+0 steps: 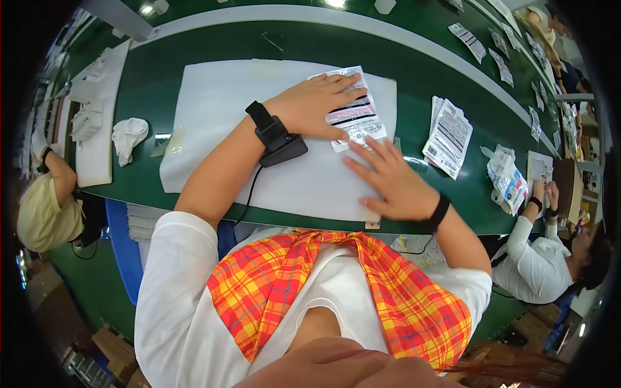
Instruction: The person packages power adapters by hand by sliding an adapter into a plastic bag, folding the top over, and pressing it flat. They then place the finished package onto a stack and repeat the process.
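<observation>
And here we are at the green tabletop, with a white sheet spread across it and a printed, silvery-white packet lying flat towards the sheet's two o'clock. The left hand is right on it, palm down, fingers fanned over the packet's face; that grip is spread wide, pressing flat with nothing pinched in it.

In from the packet's five o'clock comes the right hand, fingers splayed and its grip wide too, nothing clasped. Its fingertips overlap the packet's near edge in this view, though whether they truly touch, I cannot tell.

On the left wrist, a chunky black device with a cable trailing down towards six o'clock; on the right, a plain black band.

Reading the dial from the packet: a stack of similar packets sits fanned between three and four, well apart from the sheet; at four, a crumpled white-and-blue plastic bag; over at nine, a bunched white cloth. More packets lie scattered beyond the pale rail at two o'clock. A co-worker in white sits between four and five, another in pale yellow at eight.
</observation>
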